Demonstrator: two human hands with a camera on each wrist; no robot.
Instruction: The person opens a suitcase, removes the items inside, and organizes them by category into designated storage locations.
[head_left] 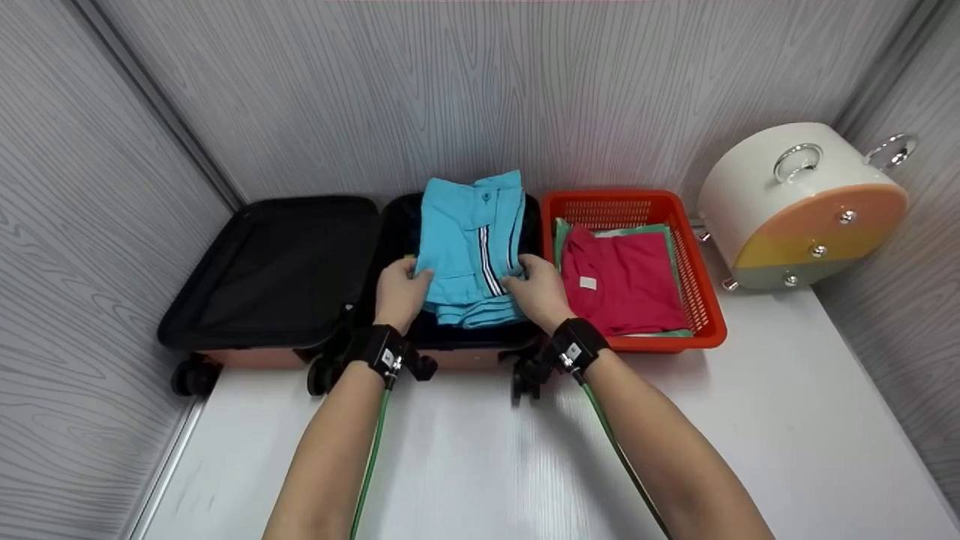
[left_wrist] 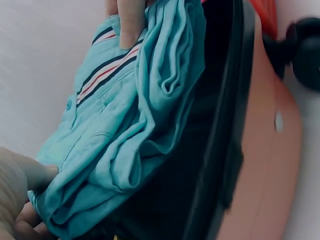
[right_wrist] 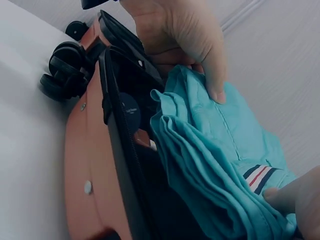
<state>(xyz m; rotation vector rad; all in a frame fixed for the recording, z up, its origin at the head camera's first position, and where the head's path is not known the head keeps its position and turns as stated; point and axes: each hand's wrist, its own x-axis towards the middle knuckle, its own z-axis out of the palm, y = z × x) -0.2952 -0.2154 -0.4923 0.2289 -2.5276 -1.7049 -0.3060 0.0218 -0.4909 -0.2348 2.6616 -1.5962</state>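
Note:
Folded turquoise shorts (head_left: 457, 225) with a dark, white and red striped band and a waist button are held over one half of the open suitcase (head_left: 465, 358). My left hand (head_left: 401, 292) pinches their left edge, thumb on top and fingers beneath. On the opposite edge my right hand (head_left: 541, 291) grips the cloth the same way. The right wrist view shows the stacked folds of the shorts (right_wrist: 200, 165) above the dark interior, where a round dark blue item (right_wrist: 130, 111) lies partly hidden.
The suitcase's other half (head_left: 277, 270), black-lined, lies open at left. At right, a red basket (head_left: 709, 300) holds a folded crimson garment (head_left: 630, 281) over green cloth. Beyond it stands a rounded cream cabinet (head_left: 757, 165) with coloured drawers. Grey wood-grain walls (head_left: 480, 90) enclose the white table (head_left: 465, 465).

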